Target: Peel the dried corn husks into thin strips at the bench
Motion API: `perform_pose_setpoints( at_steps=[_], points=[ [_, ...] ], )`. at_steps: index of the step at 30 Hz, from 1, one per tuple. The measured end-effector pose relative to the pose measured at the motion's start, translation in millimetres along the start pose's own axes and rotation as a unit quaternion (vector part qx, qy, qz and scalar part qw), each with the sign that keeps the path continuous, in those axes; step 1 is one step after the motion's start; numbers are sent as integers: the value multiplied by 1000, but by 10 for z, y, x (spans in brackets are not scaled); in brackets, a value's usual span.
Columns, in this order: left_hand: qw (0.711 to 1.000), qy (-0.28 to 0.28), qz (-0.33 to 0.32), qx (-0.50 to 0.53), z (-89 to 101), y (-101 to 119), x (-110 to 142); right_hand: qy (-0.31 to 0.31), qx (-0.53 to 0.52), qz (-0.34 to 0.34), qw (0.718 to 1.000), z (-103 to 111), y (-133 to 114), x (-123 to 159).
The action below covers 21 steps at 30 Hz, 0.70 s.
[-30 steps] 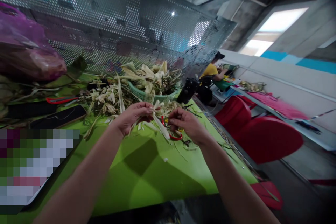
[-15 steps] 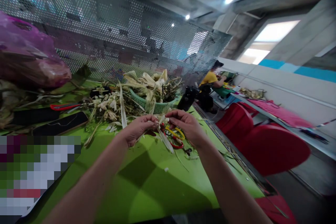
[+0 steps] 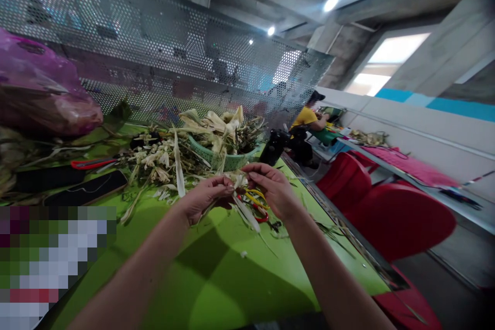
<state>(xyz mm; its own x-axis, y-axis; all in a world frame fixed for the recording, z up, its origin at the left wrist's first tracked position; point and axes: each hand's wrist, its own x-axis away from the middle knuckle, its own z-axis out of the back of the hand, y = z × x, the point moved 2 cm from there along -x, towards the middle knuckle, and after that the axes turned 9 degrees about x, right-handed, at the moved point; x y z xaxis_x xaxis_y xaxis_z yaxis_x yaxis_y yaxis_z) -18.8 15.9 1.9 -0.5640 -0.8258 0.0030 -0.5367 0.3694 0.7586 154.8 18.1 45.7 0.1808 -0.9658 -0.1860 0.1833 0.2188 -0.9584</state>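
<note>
Between my two hands is a small flower-like bundle of pale dried husk (image 3: 240, 180), with a long husk strip (image 3: 247, 215) hanging below it. My left hand (image 3: 207, 197) pinches the bundle's lower part between thumb and fingers. From the other side, my right hand (image 3: 273, 188) has its thumb and fingertips closed on the bundle's edge. Just beneath and behind the hands, red and yellow loops (image 3: 258, 197), which look like scissor handles, lie partly hidden on the green table (image 3: 216, 289).
A green basket (image 3: 203, 153) of dried husks stands behind my hands, beside a heap of small husk flowers (image 3: 158, 157). On the left are a phone (image 3: 87, 189), a red-handled cutter (image 3: 93, 164) and a purple bag (image 3: 46, 87). Red chairs (image 3: 402, 216) and a seated person (image 3: 309, 118) are right.
The view has shifted slightly. Both hands stay at the husk bundle, and its pale top now shows a little wider between the fingers.
</note>
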Motion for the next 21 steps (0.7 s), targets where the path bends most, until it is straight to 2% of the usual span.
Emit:
perform_pose_setpoints(
  at_steps=[8, 14, 21],
  points=[
    [999, 25, -32, 14, 41, 52, -14, -23, 94, 13, 995, -3, 12, -10],
    [997, 45, -55, 26, 93, 100, -28, 25, 235, 59, 970, -4, 23, -46],
    [994, 56, -86, 36, 178, 205, -6, 18, 264, 43, 963, 136, 105, -19]
  ],
)
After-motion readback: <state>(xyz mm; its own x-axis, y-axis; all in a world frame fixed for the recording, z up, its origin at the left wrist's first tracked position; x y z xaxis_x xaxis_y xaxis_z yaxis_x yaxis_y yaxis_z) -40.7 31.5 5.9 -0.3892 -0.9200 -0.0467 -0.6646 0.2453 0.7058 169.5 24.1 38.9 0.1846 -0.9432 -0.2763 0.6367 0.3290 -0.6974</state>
